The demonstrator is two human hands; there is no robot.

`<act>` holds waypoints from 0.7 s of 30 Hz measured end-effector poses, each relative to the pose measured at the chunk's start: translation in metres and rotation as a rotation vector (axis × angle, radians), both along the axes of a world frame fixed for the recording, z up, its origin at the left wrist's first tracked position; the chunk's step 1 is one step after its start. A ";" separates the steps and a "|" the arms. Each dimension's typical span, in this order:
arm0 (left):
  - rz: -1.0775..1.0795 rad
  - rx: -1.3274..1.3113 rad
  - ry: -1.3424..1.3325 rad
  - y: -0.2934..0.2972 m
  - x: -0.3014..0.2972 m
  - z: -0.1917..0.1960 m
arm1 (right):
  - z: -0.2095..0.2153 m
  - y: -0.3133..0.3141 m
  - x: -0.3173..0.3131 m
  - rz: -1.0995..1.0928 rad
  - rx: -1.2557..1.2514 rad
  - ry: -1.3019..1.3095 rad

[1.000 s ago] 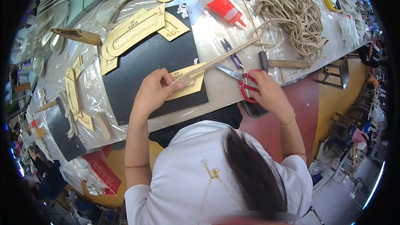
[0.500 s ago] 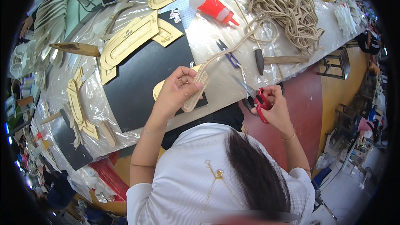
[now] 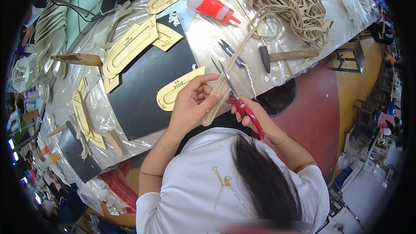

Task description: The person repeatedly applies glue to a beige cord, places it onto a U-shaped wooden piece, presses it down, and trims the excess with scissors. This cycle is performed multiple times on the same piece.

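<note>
My left hand (image 3: 193,103) pinches the end of a beige braided cord (image 3: 219,93) just above the table's near edge. The cord runs up and away to a big loose pile of the same cord (image 3: 289,6) at the far right. My right hand (image 3: 255,115) grips red-handled scissors (image 3: 237,99), their blades open and lying across the cord beside my left fingers. A tan slotted template (image 3: 175,89) lies on a black sheet (image 3: 147,82) just left of my left hand.
A red and white glue bottle (image 3: 211,6), small dark snips (image 3: 231,52), a wooden-handled knife (image 3: 284,55), a pointed wooden tool (image 3: 78,58) and several tan templates (image 3: 130,47) lie on the plastic-covered table (image 3: 203,34). A metal stool (image 3: 349,54) stands at the right.
My left hand lifted the cord end off the template toward me. My right hand brought the scissors up from the table edge to the cord.
</note>
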State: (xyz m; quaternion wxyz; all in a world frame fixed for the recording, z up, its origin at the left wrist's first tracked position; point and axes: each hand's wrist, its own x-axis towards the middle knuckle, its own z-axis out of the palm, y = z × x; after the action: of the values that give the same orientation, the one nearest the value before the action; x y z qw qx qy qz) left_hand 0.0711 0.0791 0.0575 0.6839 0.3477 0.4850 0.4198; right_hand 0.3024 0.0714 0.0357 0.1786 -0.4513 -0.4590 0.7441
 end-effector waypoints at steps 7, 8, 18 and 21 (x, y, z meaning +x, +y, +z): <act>0.036 0.044 0.005 -0.003 0.004 -0.003 | -0.010 -0.001 0.002 0.016 0.141 -0.019; 0.024 0.051 0.039 -0.003 0.004 -0.004 | -0.012 -0.002 0.002 0.015 0.126 -0.021; 0.016 0.070 0.047 -0.004 0.004 -0.012 | -0.012 -0.012 -0.005 -0.194 0.011 0.110; 0.028 0.046 0.023 -0.004 0.003 -0.014 | -0.013 -0.013 -0.005 -0.181 0.120 -0.037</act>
State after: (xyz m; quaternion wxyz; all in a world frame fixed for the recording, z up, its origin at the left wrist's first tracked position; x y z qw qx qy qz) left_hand 0.0738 0.0752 0.0440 0.6640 0.3614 0.4879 0.4364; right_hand 0.2970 0.0588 0.0225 0.2633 -0.4932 -0.4631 0.6877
